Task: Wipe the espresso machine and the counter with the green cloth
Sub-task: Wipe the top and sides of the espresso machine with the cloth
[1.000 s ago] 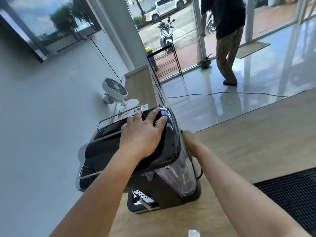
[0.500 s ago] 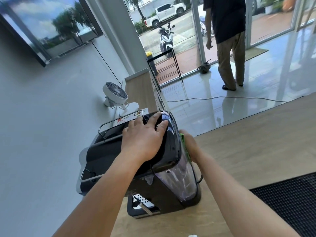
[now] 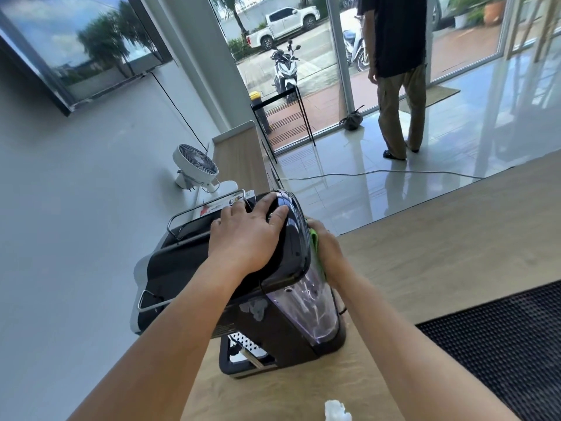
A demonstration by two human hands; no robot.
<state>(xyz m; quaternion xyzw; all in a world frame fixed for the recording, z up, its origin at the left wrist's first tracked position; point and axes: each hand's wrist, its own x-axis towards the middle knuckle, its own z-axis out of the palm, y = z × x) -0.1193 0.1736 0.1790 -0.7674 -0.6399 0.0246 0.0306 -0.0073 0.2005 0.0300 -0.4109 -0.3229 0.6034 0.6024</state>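
Left hand (image 3: 246, 235) is lying flat on the glossy top of the espresso machine (image 3: 182, 268) at frame centre, fingers spread and nearly straight, bracing it and holding nothing. Right hand (image 3: 326, 247) is pressing the green cloth (image 3: 314, 238) against the machine's right side, just above the clear water tank (image 3: 306, 308). Only a strip of cloth is showing and the fingers are hidden behind the body, so I can't tell whether they're curling round it or lying flat.

Risks as I'm reading it:
- The side push from the right hand is going toward frame left. The machine's left side looks close to the edge of the counter (image 3: 440, 253), so if the brace slackens it could be sliding or tipping that way. Wide-angle view, so the margin is uncertain.
- The wiping is happening right at the tank seam, so a downward stroke could be nudging the tank loose.
- A thin dark cable (image 3: 341, 309) is sitting beside the right wrist and could be snagging on a longer stroke.
- The glossy lid is giving the left palm poor friction.
- Most of the cloth is out of sight, so it may be bunching and missing areas.

The counter wipe isn't started yet, judging by the cloth's position.
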